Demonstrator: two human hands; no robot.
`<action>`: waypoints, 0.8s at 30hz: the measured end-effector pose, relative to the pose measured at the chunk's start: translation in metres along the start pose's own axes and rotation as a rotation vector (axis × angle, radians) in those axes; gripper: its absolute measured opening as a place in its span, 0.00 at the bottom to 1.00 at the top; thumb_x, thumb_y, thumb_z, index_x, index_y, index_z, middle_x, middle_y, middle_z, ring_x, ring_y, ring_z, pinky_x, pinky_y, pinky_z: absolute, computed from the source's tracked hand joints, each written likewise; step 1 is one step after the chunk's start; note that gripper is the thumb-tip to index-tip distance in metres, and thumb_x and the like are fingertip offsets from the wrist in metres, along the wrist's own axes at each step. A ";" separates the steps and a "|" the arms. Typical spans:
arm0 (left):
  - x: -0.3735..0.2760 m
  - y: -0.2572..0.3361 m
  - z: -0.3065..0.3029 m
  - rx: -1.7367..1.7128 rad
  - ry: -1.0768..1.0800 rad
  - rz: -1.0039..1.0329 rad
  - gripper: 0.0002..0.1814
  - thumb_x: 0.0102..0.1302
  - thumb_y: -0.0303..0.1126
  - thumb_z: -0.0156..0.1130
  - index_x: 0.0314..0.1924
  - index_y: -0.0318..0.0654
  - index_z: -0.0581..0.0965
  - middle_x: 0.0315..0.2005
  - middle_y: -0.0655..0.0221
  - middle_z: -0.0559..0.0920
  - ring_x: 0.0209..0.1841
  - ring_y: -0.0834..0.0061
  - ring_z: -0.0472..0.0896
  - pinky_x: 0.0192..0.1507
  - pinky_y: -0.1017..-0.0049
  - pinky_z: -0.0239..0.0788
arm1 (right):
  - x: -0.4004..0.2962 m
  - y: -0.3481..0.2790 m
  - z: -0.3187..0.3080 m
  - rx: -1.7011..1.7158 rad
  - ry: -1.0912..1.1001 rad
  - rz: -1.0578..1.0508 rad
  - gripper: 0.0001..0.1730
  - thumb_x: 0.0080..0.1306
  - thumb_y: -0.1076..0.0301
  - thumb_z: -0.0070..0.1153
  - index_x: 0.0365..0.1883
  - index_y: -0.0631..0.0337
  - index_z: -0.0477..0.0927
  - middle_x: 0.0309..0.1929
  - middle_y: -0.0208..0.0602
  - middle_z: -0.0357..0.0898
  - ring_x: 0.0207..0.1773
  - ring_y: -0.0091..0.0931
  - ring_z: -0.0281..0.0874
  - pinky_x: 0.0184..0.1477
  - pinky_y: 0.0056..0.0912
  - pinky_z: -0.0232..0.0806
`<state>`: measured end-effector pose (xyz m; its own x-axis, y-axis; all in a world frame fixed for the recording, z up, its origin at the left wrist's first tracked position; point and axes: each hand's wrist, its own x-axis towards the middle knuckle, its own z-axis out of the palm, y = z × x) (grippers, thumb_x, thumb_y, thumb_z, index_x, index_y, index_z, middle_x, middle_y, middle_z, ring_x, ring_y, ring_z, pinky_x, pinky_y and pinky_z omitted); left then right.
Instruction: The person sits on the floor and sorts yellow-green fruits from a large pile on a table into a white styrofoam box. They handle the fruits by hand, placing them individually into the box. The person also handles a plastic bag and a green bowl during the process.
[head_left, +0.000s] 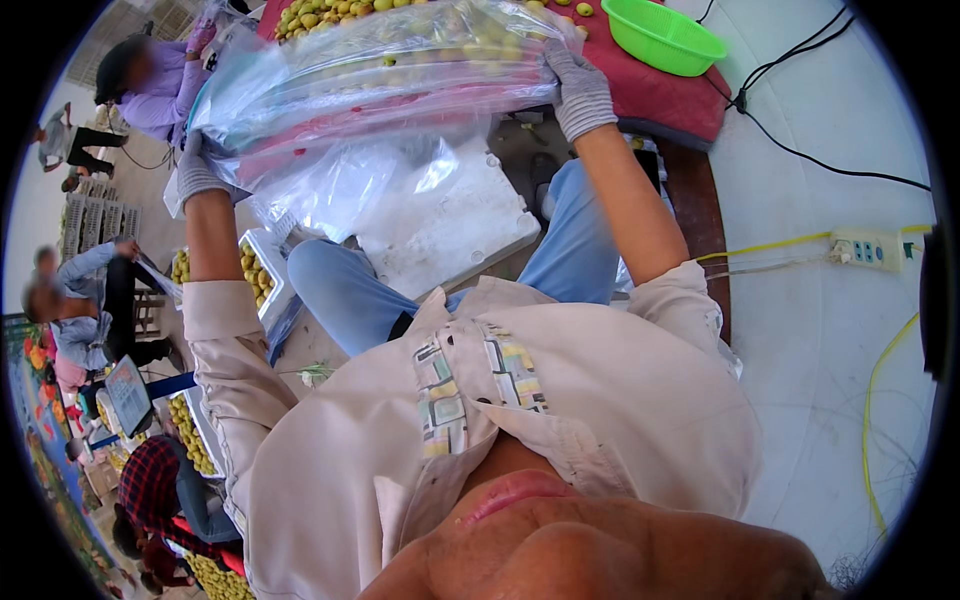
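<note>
A large clear plastic sheet or bag (375, 82) is stretched between my two gloved hands, over the near side of a surface covered in red cloth (660, 101). My left hand (201, 169), in a grey knit glove, grips its left end. My right hand (581, 90), gloved alike, grips the right end. Small yellow-green fruits (319, 16) lie on the red cloth beyond the plastic and show through it. Below the plastic, a white foam box or lid (450, 217) lies in front of my knees, partly covered by the hanging film.
A green plastic basket (664, 34) stands at the red cloth's right end. Foam boxes of fruit (256, 270) are at my left. A person in purple (157, 90) is close beyond my left hand; several others are farther left. Cables and a power strip (870, 250) lie right.
</note>
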<state>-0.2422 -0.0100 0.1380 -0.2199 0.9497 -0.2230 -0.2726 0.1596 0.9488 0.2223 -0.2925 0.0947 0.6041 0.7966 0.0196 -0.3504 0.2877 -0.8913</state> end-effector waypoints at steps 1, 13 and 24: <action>-0.040 -0.007 0.018 0.004 0.056 -0.055 0.19 0.66 0.44 0.55 0.51 0.40 0.77 0.45 0.59 0.81 0.44 0.60 0.80 0.43 0.57 0.74 | 0.007 -0.006 -0.013 0.014 0.008 -0.038 0.13 0.63 0.65 0.62 0.42 0.65 0.81 0.32 0.29 0.80 0.31 0.19 0.74 0.33 0.22 0.68; 0.010 -0.071 -0.026 -0.105 -0.009 -0.093 0.23 0.72 0.44 0.42 0.56 0.33 0.71 0.52 0.55 0.77 0.52 0.52 0.76 0.58 0.52 0.66 | 0.013 -0.036 -0.030 -0.108 -0.034 -0.145 0.13 0.64 0.78 0.53 0.48 0.69 0.78 0.44 0.38 0.80 0.43 0.26 0.78 0.47 0.26 0.73; -0.042 -0.027 0.008 -0.590 0.090 0.024 0.17 0.71 0.37 0.45 0.54 0.37 0.72 0.50 0.62 0.77 0.51 0.63 0.75 0.57 0.60 0.67 | -0.004 -0.015 -0.081 -0.545 0.155 0.170 0.19 0.62 0.54 0.62 0.30 0.65 0.82 0.26 0.26 0.74 0.28 0.17 0.67 0.31 0.21 0.61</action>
<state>-0.2178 -0.0521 0.1236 -0.3038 0.9206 -0.2452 -0.7352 -0.0629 0.6749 0.2836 -0.3433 0.0715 0.6838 0.7085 -0.1742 -0.0582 -0.1850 -0.9810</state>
